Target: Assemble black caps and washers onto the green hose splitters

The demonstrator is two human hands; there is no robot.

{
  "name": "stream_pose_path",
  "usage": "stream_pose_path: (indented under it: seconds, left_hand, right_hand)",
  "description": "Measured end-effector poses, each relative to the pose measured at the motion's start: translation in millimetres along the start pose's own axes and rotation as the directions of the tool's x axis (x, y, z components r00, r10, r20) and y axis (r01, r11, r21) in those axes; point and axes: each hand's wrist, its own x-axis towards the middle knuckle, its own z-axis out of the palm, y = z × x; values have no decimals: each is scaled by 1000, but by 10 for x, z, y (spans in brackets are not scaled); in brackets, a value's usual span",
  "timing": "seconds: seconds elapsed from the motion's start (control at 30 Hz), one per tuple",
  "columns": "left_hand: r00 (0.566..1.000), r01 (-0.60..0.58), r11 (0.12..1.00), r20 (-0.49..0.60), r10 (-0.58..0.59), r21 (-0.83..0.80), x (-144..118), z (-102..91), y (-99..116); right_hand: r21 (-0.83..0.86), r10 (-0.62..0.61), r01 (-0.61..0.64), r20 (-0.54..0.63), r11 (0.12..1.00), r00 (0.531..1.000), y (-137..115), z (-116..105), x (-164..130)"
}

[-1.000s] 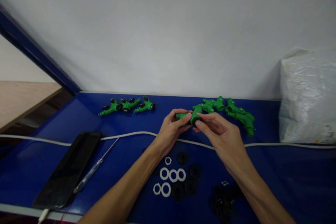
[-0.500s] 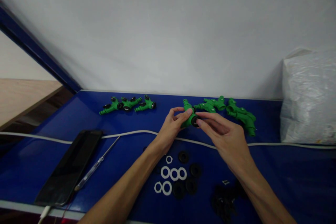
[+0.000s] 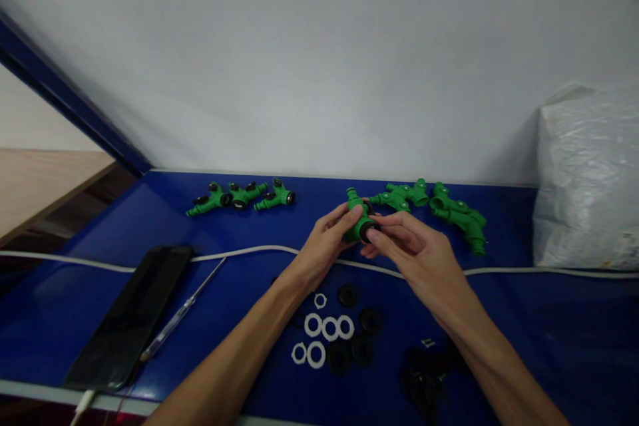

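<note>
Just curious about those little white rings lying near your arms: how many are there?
6. One small ring lies farthest from the person, three sit in a row behind it, and two lie nearest. Others may hide under the left forearm.

The green fitting (image 3: 358, 223), pinched between the left hand (image 3: 324, 246) and the right hand (image 3: 417, 253), looks like smooth moulded plastic with a dull sheen, and the black ring (image 3: 372, 233) at its mouth looks like matt rubber or plastic; the green fittings at the back left (image 3: 239, 196) and back right (image 3: 439, 210) have the same plastic look. The blue table top (image 3: 100, 259) is smooth and faintly glossy, the white rings (image 3: 324, 329) look like matt plastic, and the black washers (image 3: 359, 339) are dull and dark. The phone (image 3: 132, 316) has a glossy glass face, the white cable (image 3: 249, 254) a smooth plastic sheath, the screwdriver (image 3: 182, 311) a clear plastic handle with a thin metal shaft, the bag (image 3: 589, 180) is crinkled shiny plastic film, the wall (image 3: 319, 60) is matt, and the board (image 3: 44, 180) at the left looks like bare wood.
</note>
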Motion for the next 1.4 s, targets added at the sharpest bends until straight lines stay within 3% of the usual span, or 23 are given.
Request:
stream_pose_path:
  seconds: [0.37, 0.6, 0.93, 1.13, 1.4]
  left_hand:
    - [999, -38, 999, -12, 38, 17, -16, 50, -17]
    - [998, -57, 994, -20, 56, -95, -19, 92, -15]
    - [990, -130, 989, -69, 125, -64, -4, 24, 46]
    - [994, -105, 985, -56, 98, -138, 18, 21, 36]
    - [993, -87, 977, -93, 70, -192, 3, 24, 84]
  right_hand:
    - [-21, -8, 8, -8, 1000, 1000, 41, 13, -2]
    - [43, 60, -61, 25, 997, 998, 41, 54, -27]
    - [-47, 4, -7, -71, 999, 998, 10, -4, -9]
    - [48, 39, -37, -29, 998, 999, 18, 5, -21]
    - [40, 7, -5, -45, 999, 999, -26, 7, -26]
